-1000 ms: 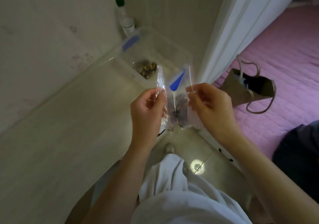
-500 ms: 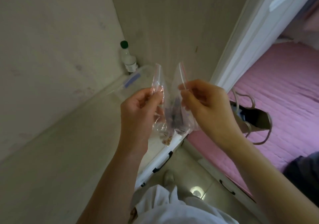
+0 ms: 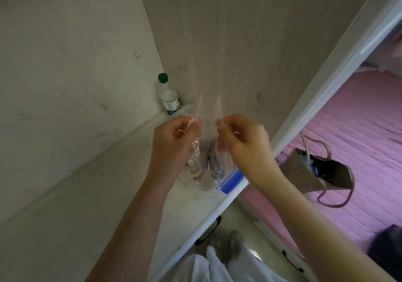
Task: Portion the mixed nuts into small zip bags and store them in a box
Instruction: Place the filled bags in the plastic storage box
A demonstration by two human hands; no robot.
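**A zip bag in each hand, above the box**

You hold two small clear bags at the centre of the frame, side by side and apart at their red-striped tops. Your left hand (image 3: 174, 137) pinches the left bag (image 3: 195, 151), which has nuts in it; your right hand (image 3: 242, 143) pinches the right bag (image 3: 217, 162) at its zip edge. Just below them, the clear box (image 3: 230, 180) with a blue latch sits on the counter (image 3: 65, 216). A bottle (image 3: 168, 95) stands in the corner above; a paper bag (image 3: 304, 173) lies at right.
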